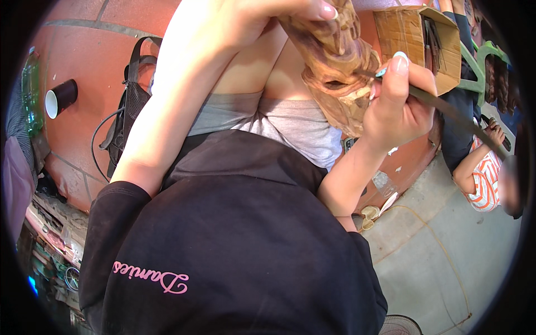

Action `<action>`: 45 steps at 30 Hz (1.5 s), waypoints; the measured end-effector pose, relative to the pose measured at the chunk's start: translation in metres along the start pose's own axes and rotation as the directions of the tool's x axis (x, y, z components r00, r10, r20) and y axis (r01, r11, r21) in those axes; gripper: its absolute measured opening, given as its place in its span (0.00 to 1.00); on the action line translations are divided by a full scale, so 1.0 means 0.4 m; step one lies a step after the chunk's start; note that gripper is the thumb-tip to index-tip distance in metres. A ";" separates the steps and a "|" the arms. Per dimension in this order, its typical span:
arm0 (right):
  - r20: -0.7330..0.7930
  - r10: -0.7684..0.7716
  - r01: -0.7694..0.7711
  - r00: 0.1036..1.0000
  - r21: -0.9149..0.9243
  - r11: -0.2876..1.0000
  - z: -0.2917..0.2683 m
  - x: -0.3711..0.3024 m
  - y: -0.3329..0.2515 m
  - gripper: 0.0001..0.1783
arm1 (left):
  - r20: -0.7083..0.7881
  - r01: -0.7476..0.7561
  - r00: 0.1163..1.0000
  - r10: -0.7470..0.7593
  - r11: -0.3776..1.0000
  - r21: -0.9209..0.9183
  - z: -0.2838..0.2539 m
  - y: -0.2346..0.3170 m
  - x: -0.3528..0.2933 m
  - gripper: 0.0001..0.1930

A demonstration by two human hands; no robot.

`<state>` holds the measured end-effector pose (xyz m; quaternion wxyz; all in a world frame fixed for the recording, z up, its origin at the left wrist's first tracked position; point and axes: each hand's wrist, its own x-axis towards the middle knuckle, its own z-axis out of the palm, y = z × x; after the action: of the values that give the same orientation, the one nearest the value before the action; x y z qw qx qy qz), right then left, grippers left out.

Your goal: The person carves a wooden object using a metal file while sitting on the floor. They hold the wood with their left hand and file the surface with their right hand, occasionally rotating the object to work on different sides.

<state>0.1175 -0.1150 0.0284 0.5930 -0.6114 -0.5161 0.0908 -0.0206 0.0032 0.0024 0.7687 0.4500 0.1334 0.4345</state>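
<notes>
A brown carved wooden figure [341,47] with deep, swirling relief rests above my lap at the top of the view, its upper end cut off by the frame edge. My left hand [282,10] is closed on its upper left side, thumb on the wood; the other fingers are mostly out of view. Lower down, my right hand [399,109] grips a long, slim, dark metal file-like tool [449,109] between thumb and fingers. The tool's narrow tip meets the carving near a dark hollow. Its other end reaches out to the right, blurred.
An open cardboard box [391,30] with dark, slim items stands beyond my right hand, near a green plastic chair [480,70]. Another person's striped sleeve [484,183] shows at right. Leftward are a black bag [134,106], a dark cup [66,96] on its side and a green bottle [32,92].
</notes>
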 end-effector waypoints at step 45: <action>-0.657 0.426 -0.629 0.621 -0.094 0.772 -0.445 -0.563 0.276 0.30 | -0.191 0.050 0.977 -0.096 0.971 -0.233 -0.021 -0.051 -0.007 0.26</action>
<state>0.2023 -0.3677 -0.1249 0.5644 -0.8190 -0.1016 -0.0195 -0.0160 0.0015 -0.0194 0.8132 0.3078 0.1764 0.4613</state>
